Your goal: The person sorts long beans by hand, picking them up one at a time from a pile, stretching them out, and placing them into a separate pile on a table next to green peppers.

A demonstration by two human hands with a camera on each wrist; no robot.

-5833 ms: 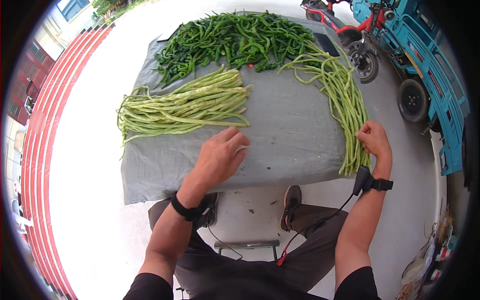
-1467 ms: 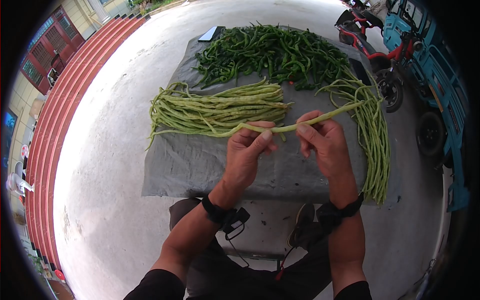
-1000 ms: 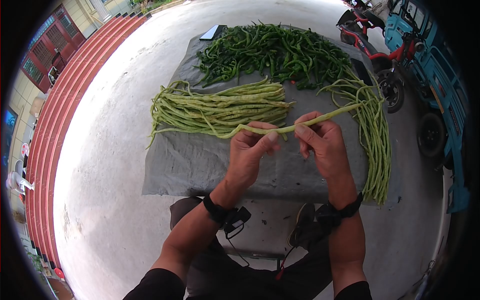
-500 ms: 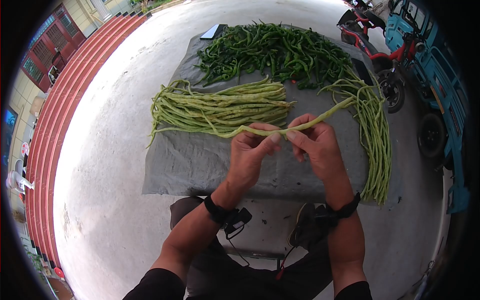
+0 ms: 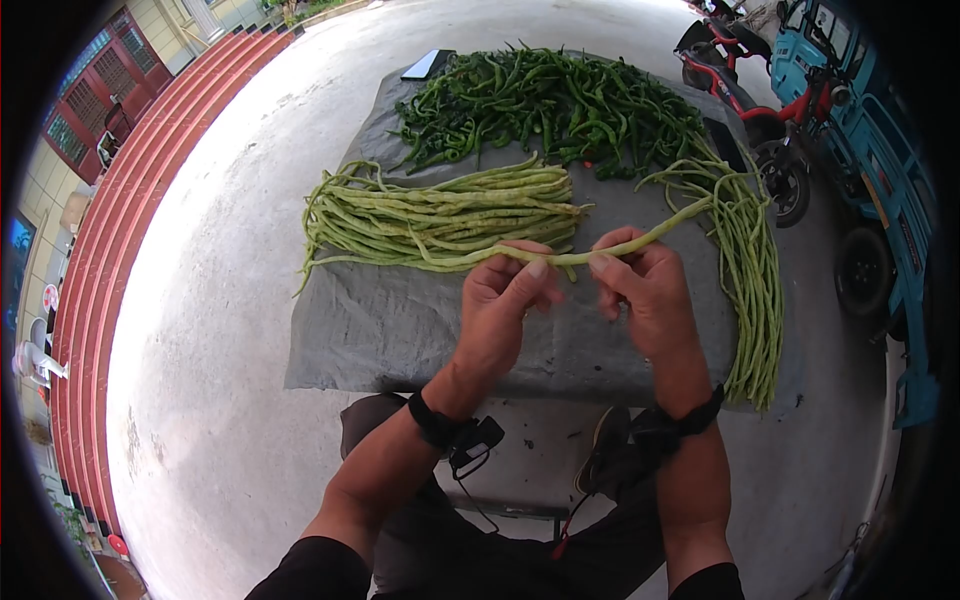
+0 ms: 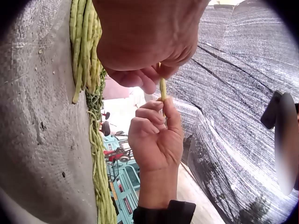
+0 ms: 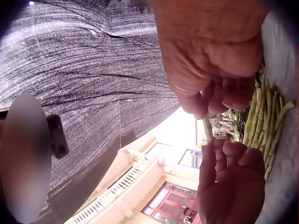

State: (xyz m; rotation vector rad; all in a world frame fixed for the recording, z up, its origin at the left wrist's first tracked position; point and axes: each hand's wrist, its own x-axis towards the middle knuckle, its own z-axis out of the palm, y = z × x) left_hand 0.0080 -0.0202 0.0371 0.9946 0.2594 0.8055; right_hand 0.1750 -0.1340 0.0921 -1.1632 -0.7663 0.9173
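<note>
A single long yard-long bean (image 5: 575, 259) stretches between both hands over the cloth-covered table in the head view. My left hand (image 5: 500, 298) pinches it between thumb and fingers. A short way to the right, my right hand (image 5: 645, 290) pinches the same bean, whose far end runs up toward the right-hand pile of beans (image 5: 750, 290). Just beyond the left hand lies a thick bundle of beans (image 5: 440, 215), and the held bean's left part overlaps it. In the left wrist view a short length of the bean (image 6: 163, 87) shows between the two hands' fingertips.
A heap of green chili peppers (image 5: 550, 105) covers the back of the grey cloth (image 5: 380, 330). Two phones lie there, one (image 5: 428, 64) at the back left, one (image 5: 724, 143) at the right. Red steps (image 5: 150, 220) and a blue cargo tricycle (image 5: 890, 200) flank the table.
Earlier the hands were apart, the right at the right-hand pile; since then both have taken hold of one bean. Within the last half second the right hand moved right, widening the gap between the thumbs.
</note>
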